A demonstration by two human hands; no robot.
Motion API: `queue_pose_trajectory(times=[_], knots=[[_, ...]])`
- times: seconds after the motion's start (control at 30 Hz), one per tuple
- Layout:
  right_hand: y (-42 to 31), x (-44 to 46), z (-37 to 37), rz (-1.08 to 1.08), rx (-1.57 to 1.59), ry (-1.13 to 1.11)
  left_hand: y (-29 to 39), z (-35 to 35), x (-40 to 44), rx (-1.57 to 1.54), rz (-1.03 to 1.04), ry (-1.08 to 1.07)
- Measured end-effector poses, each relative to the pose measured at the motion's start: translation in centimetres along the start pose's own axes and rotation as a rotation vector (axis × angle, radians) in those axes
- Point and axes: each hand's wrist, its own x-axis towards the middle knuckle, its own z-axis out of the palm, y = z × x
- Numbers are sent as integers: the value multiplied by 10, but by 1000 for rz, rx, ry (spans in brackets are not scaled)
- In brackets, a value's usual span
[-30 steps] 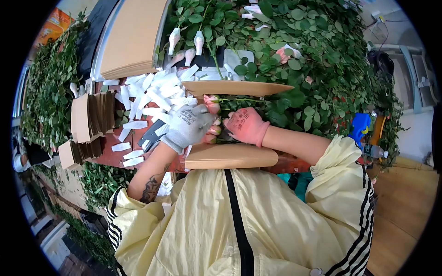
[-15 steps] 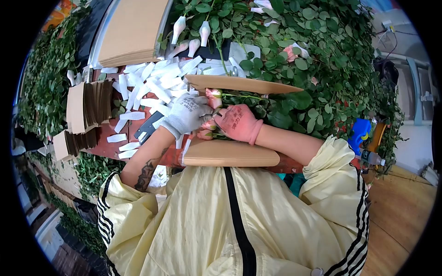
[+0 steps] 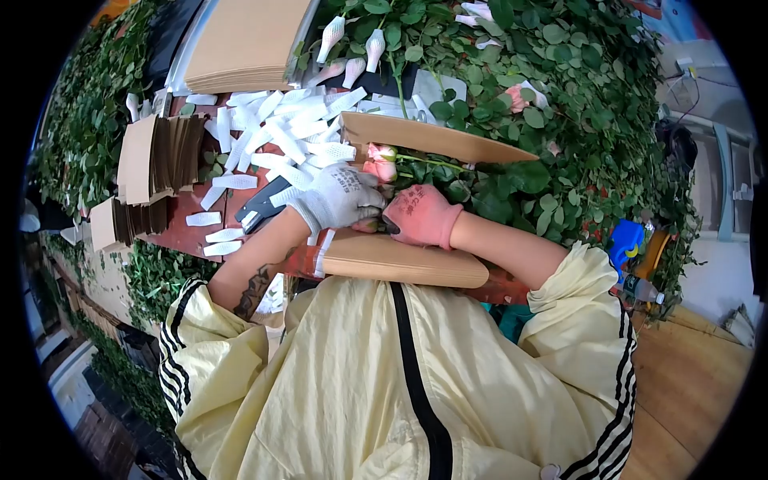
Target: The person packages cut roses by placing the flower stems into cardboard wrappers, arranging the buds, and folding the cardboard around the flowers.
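My left hand [image 3: 342, 200], in a whitish glove, has its fingers curled over a pink rose [image 3: 366, 226], mostly hidden beneath them. Beside it my right hand [image 3: 422, 216], in a reddish-pink glove, is closed on the same rose just below its head; the stem is covered by the fist. More pink rose heads [image 3: 381, 164] lie just beyond my fingers, their green stems running right. Under the hands is a folded brown cardboard sheet [image 3: 408, 258], with its far flap [image 3: 436, 138] raised behind the roses.
White foam net sleeves [image 3: 296, 144] are scattered on the red tabletop [image 3: 180, 236] by a black stapler-like tool [image 3: 260, 204]. Cardboard stacks stand left [image 3: 160, 156] and at the back [image 3: 244, 44]. Leafy rose stems [image 3: 584, 104] heap up at the right, near a blue tool [image 3: 626, 240] and a bottle [image 3: 642, 290].
Both hands have shifted slightly, staying close together over the roses. The rose heads by the far flap show more clearly, while the near ones are more covered. The view has turned a little.
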Motion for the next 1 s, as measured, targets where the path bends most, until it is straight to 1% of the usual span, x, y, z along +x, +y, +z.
queue_pose_trajectory(times=[0.03, 0.07, 0.1, 0.17, 0.23, 0.33, 0.43, 0.47, 0.5, 0.53, 0.57, 0.6, 0.63, 0.67, 0.73, 0.77, 0.8, 0.83, 0.87, 0.93, 0.97, 1.0], knots=[[1, 1, -8, 13, 25, -74, 4, -4, 2, 32, -24, -45], [1, 2, -12, 26, 48, -146, 6, -4, 3, 34, -27, -43], [2, 2, -11, 8, 39, -110, 7, -4, 4, 10, -58, -76], [6, 4, -11, -2, 21, -128, 5, -3, 2, -11, -98, -98], [6, 3, -11, -15, 4, -153, 6, 1, -1, -18, -83, 10], [7, 4, -10, -53, -51, -141, 5, -2, -5, -74, -57, 48], [5, 2, -6, -34, -53, -212, 6, 1, -3, -52, -50, 96], [4, -1, -6, -45, -68, -157, 7, 1, -5, -54, -55, 106], [4, -4, -6, -58, -84, -101, 10, -7, -9, -164, -104, 160], [2, -9, -11, -66, -90, -107, 13, -19, -12, -275, -155, 214], [1, -14, -18, -18, 0, -75, 14, -36, -17, -302, -235, 177], [-1, -17, -21, 34, 93, -40, 12, -43, -22, -303, -241, 180], [-3, -18, -19, 49, 33, -63, 12, -47, -28, -308, -278, 98], [-3, -17, -11, 44, 36, -72, 13, -46, -33, -314, -318, 18], [-2, -7, -2, 62, 26, 12, 15, -44, -35, -360, -289, 9], [-2, -2, 0, 54, 18, 8, 19, -44, -36, -476, -343, -105], [-7, 4, -5, 110, 57, -55, 21, -46, -34, -595, -393, -220], [-10, 7, -8, 167, 95, -120, 21, -47, -28, -558, -357, -375], [-9, 8, -3, 162, 86, -126, 20, -40, -29, -561, -360, -364], [-5, 6, 16, 154, 117, 51, 19, -27, -28, -753, -370, -390], [-2, 4, 20, 152, 110, 47, 18, -30, -27, -734, -364, -399], [0, 1, 21, 111, 170, 90, 15, -26, -29, -738, -363, -394]])
